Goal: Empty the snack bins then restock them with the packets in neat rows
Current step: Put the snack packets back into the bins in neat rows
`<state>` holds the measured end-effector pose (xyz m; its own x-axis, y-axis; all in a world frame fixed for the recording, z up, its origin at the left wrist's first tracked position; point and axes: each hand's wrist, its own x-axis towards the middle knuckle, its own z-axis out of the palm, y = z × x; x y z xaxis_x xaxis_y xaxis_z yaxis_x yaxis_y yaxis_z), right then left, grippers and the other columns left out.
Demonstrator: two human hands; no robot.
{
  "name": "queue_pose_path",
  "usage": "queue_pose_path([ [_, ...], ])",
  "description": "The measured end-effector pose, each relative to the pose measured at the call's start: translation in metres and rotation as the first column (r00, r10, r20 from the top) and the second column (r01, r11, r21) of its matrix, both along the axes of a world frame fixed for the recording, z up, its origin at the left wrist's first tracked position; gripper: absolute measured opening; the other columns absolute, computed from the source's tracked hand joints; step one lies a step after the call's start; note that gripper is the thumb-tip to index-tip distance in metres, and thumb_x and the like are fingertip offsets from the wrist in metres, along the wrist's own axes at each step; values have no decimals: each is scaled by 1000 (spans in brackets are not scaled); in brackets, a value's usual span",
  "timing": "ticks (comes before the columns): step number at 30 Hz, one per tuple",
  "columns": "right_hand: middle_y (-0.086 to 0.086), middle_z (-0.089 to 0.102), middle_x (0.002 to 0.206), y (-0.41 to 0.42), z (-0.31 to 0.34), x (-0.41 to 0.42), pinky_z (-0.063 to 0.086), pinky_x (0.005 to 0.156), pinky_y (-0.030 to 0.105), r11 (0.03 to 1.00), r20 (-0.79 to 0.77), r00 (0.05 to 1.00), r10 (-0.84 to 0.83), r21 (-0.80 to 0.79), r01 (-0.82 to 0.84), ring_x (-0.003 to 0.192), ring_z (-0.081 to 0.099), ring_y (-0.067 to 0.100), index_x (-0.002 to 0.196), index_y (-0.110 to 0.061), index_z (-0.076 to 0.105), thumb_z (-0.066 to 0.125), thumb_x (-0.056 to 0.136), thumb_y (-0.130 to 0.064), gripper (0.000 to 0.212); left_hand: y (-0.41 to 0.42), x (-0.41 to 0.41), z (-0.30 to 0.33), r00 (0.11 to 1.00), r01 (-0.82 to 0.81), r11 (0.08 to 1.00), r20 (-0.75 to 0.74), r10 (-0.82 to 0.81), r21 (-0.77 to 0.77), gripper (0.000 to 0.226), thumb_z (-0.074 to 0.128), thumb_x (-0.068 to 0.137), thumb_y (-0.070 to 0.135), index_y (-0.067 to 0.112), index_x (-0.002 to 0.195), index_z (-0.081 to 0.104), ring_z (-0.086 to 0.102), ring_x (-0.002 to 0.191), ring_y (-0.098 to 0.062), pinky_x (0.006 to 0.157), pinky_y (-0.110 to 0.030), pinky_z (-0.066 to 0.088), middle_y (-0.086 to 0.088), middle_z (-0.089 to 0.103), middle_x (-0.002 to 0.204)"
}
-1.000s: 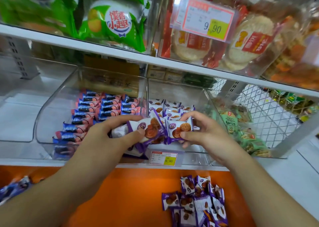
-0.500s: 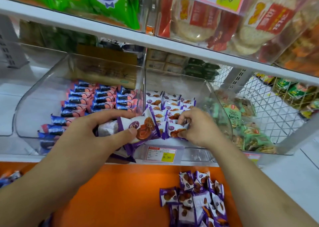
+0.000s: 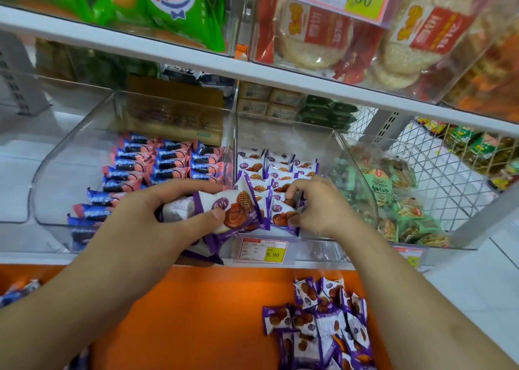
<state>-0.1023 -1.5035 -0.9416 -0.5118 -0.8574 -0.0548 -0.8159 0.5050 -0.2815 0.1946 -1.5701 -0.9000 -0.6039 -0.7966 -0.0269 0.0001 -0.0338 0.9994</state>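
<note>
My left hand (image 3: 157, 215) grips a stack of purple-and-white waffle packets (image 3: 224, 209) just in front of the middle clear bin (image 3: 286, 133). My right hand (image 3: 320, 204) reaches into that bin and pinches one waffle packet (image 3: 282, 215) at the front of the rows (image 3: 278, 170) laid there. The left clear bin (image 3: 64, 156) holds blue-and-pink packets (image 3: 157, 161) in neat rows. A loose pile of waffle packets (image 3: 320, 322) lies on the orange surface (image 3: 182, 313) below.
A price tag (image 3: 262, 250) reading 9.90 hangs on the shelf edge. The right bin (image 3: 359, 156) holds green packets (image 3: 393, 201). A white shelf (image 3: 168, 55) above carries green bags and rice crackers. A wire mesh panel (image 3: 438, 173) stands at the right.
My right hand has moved forward and down into the middle bin with one packet, setting it at the front row. My left hand stays put with its stack.
</note>
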Motion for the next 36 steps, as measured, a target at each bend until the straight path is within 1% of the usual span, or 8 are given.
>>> queue_pose_path([
  [5,-3,56,103,9,39,19,52,71,30,986,203,979,10,-163,24,95,59,18,103,-37,67,78,90,-13,29,5,2,7,1000,5,1000,-5,-5,-11,30,82,83,16,41,100,80,79,78,-16,57,-23,61,14,79,91],
  [9,0,70,112,29,86,65,57,82,35,939,601,769,219,-343,1,93,70,18,114,-35,72,75,97,-24,21,8,0,13,999,44,999,-13,-44,4,31,82,82,15,40,100,80,79,81,-19,62,-31,64,6,80,98],
  [14,-9,71,120,49,92,98,61,93,46,914,544,768,338,-384,-130,108,67,38,109,-37,76,85,87,-15,32,18,-1,22,994,109,991,30,-108,-72,33,81,81,24,46,105,77,78,84,-13,66,-31,65,10,75,106],
  [16,-15,70,119,60,92,87,61,94,48,909,547,794,265,-418,-16,108,68,34,105,-38,77,84,87,-12,33,20,0,24,990,122,985,86,-112,-126,36,79,84,27,53,108,73,76,92,-9,75,-32,65,15,71,116],
  [19,-14,73,114,84,92,68,60,78,26,848,576,814,75,-466,251,102,72,12,100,-38,77,81,91,-15,26,22,0,25,980,151,963,163,-116,-223,41,77,88,30,62,112,67,71,98,-2,83,-33,62,19,64,126],
  [27,-16,64,109,116,63,28,49,84,30,865,200,960,-199,-424,267,99,60,9,95,-41,68,84,88,-22,26,34,-21,17,950,244,902,276,-147,-358,43,78,89,31,65,111,65,57,103,19,73,-12,53,40,57,120],
  [30,-11,59,107,117,57,18,33,77,9,892,71,983,-168,-414,183,97,53,8,97,-39,67,84,87,-20,28,36,-33,14,947,264,900,269,-174,-348,38,72,92,39,66,117,63,59,111,13,90,-20,52,34,58,130],
  [36,-18,69,109,102,47,3,20,91,31,964,-257,962,-92,-263,22,119,46,16,107,-39,74,85,85,-37,25,35,-79,25,955,250,914,236,-179,-318,33,62,102,28,58,116,67,70,89,0,76,-38,65,32,66,103],
])
